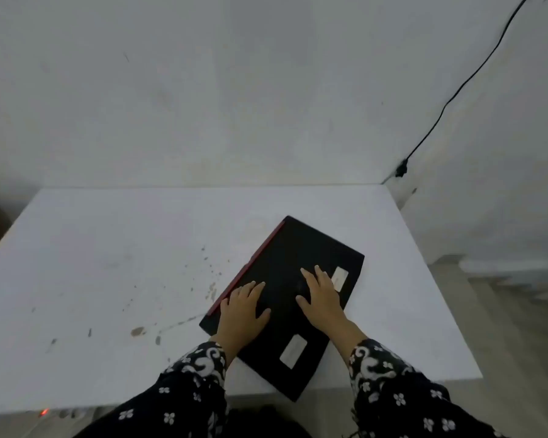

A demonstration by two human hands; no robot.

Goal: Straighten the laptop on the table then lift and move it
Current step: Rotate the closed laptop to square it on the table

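Red light (44, 412): small glow at the far left bottom, below the near table edge.
Table (108, 279): white top, filling the lower middle of the view; back edge against a pale wall.
Stains (138, 331): brown specks and smears scattered over the top, left of the laptop, thickest near its left edge.
Left sleeve (184, 384): dark cloth with white flower and swirl print, coming up from the bottom edge.
Left hand (242, 314): palm down, fingers spread, lying flat on the lid near the red edge; nothing clasped, fingers uncurled.
Laptop (282, 298): closed, black, lying flat on the right half of the table; turned askew to the table's edges, one corner pointing away toward the wall, the nearest corner jutting past the near table edge.
Red strip (250, 267): along the laptop's left long edge.
Near sticker (293, 350): pale rectangle on the lid, between the two wrists.
Right hand (321, 298): palm down, fingers spread and flat on the lid, pressing rather than clutching; fingertips just beside the far sticker.
Far sticker (339, 278): pale rectangle near the laptop's right corner.
Right sleeve (393, 384): same printed dark cloth.
Cable (456, 93): black, running down the wall from the top right to a small dark fitting near the table's back right corner.
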